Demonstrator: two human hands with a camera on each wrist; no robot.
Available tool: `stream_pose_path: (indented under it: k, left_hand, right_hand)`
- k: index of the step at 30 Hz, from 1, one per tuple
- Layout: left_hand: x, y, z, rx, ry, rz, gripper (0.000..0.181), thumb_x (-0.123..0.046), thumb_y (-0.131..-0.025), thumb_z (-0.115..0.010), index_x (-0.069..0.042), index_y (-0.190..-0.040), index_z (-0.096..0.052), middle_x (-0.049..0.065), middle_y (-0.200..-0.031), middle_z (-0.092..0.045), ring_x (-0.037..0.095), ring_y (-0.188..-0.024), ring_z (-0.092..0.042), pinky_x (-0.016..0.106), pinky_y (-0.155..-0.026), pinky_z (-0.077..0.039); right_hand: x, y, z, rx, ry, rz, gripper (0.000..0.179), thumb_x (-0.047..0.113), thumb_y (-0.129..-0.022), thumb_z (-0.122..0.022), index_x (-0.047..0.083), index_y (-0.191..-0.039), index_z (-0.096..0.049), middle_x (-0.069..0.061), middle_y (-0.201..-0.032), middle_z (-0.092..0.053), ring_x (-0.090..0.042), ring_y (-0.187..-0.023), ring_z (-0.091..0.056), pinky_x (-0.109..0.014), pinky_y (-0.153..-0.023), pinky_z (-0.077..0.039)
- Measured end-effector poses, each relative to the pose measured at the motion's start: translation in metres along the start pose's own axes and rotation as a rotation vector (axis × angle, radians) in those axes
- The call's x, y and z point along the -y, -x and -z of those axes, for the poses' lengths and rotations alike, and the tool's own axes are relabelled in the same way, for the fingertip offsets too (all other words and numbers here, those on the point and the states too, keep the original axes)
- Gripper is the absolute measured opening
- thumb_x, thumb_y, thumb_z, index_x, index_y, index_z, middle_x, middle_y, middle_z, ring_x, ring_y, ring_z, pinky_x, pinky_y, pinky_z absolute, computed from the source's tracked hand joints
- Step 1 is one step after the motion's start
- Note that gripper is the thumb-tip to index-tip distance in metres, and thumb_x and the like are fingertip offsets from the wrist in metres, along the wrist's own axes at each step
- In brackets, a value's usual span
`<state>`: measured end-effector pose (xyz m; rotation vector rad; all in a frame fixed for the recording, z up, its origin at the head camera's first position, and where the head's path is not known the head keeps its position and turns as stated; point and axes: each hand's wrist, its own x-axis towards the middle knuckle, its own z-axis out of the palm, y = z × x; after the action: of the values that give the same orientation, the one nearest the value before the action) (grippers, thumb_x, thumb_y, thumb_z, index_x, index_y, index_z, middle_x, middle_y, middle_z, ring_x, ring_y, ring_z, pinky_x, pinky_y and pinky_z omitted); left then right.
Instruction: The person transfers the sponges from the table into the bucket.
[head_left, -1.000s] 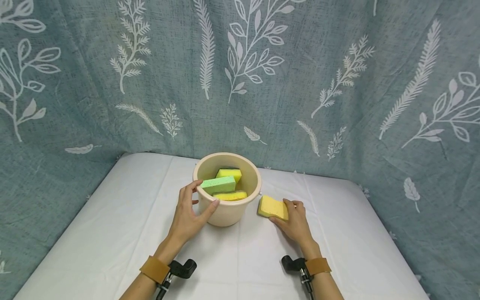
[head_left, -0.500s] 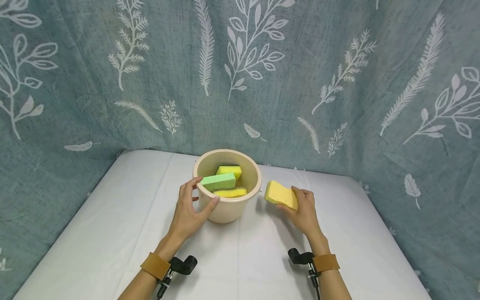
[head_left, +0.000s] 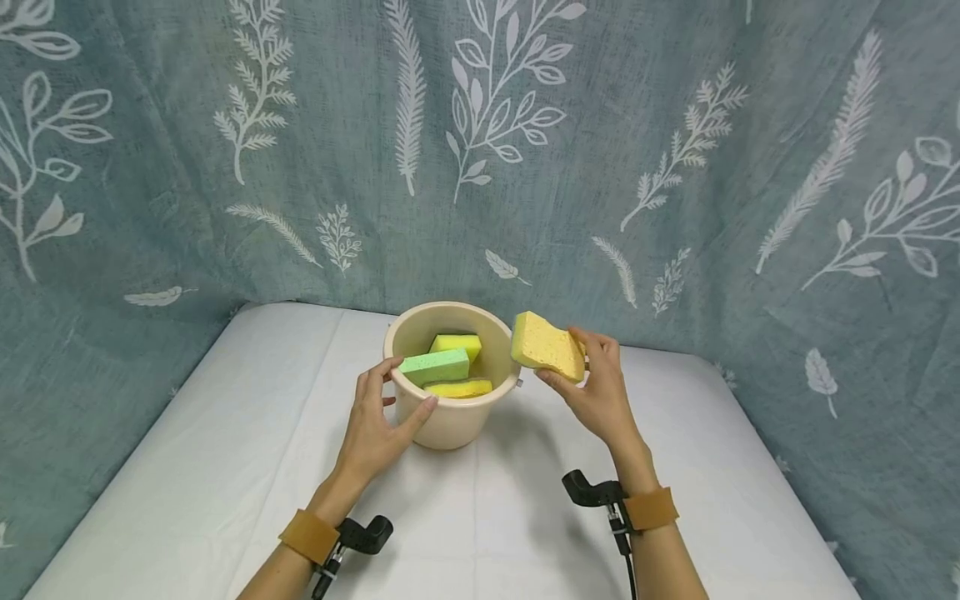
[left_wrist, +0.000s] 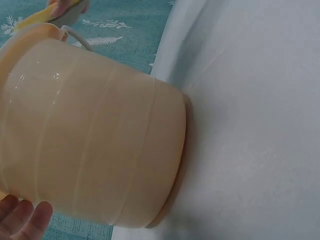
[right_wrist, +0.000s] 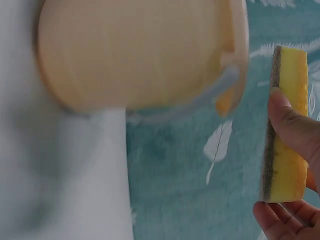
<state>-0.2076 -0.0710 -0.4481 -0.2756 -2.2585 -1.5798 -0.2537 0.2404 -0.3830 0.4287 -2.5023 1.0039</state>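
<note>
A cream plastic bucket (head_left: 450, 425) stands upright on the white-covered table. Inside it lie a green sponge (head_left: 435, 367), a yellow sponge (head_left: 459, 389) along the near wall, and another yellow one (head_left: 457, 343) towards the back. My left hand (head_left: 378, 425) holds the bucket by its rim on the left, thumb at the front; its fingertips (left_wrist: 37, 220) rest against the bucket's side in the left wrist view. Raised beside the right rim is a yellow sponge with a dark scouring layer (right_wrist: 287, 165), which my right hand (head_left: 600, 383) pinches between thumb and fingers.
White cloth (head_left: 247, 450) covers the table. A blue-green curtain with white leaf prints (head_left: 555, 208) hangs behind it and on both sides. The bucket's grey handle (right_wrist: 200, 97) hangs at its side in the right wrist view.
My right hand has lifted the yellow sponge off the table, first slightly right, then up and towards the bucket's rim. The left hand and the bucket stay put.
</note>
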Motion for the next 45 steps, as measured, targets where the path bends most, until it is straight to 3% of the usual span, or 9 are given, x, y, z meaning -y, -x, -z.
stream_pose_path:
  k: [9, 19, 30, 45]
  left_hand:
    - [0.001, -0.001, -0.001, 0.003, -0.007, -0.015, 0.078, -0.038, -0.09, -0.079, -0.008, -0.151, -0.041, 0.017, -0.145, -0.042, 0.028, -0.129, -0.047, 0.049, -0.099, -0.053]
    - [0.002, -0.002, -0.002, 0.006, -0.017, -0.007, 0.077, -0.038, -0.09, -0.078, -0.009, -0.151, -0.042, 0.017, -0.146, -0.042, 0.028, -0.129, -0.047, 0.05, -0.099, -0.053]
    - [0.002, -0.004, -0.003, 0.004, -0.018, -0.02, 0.075, -0.039, -0.09, -0.078, -0.013, -0.15, -0.041, 0.018, -0.146, -0.042, 0.029, -0.13, -0.048, 0.051, -0.099, -0.053]
    - [0.001, -0.006, -0.003, -0.004, -0.021, -0.028, 0.078, -0.038, -0.09, -0.078, -0.007, -0.151, -0.041, 0.018, -0.146, -0.042, 0.03, -0.13, -0.048, 0.05, -0.099, -0.053]
  right_hand:
    - [0.037, -0.013, -0.023, 0.105, -0.048, 0.099, 0.08, 0.017, -0.083, -0.087, 0.005, -0.151, -0.045, -0.024, -0.142, -0.039, -0.037, -0.126, -0.046, -0.055, -0.097, -0.046]
    - [0.046, -0.018, -0.04, 0.191, -0.037, 0.135, 0.08, 0.026, -0.086, -0.085, 0.005, -0.151, -0.046, -0.021, -0.146, -0.039, -0.036, -0.135, -0.042, -0.058, -0.109, -0.042]
    - [0.043, -0.012, -0.033, 0.172, -0.032, 0.143, 0.079, 0.031, -0.086, -0.085, 0.007, -0.151, -0.046, -0.018, -0.15, -0.039, -0.034, -0.138, -0.039, -0.06, -0.111, -0.04]
    - [0.047, 0.005, -0.024, 0.143, -0.017, 0.158, 0.078, 0.032, -0.088, -0.083, 0.01, -0.152, -0.045, -0.015, -0.15, -0.041, -0.031, -0.141, -0.037, -0.059, -0.113, -0.038]
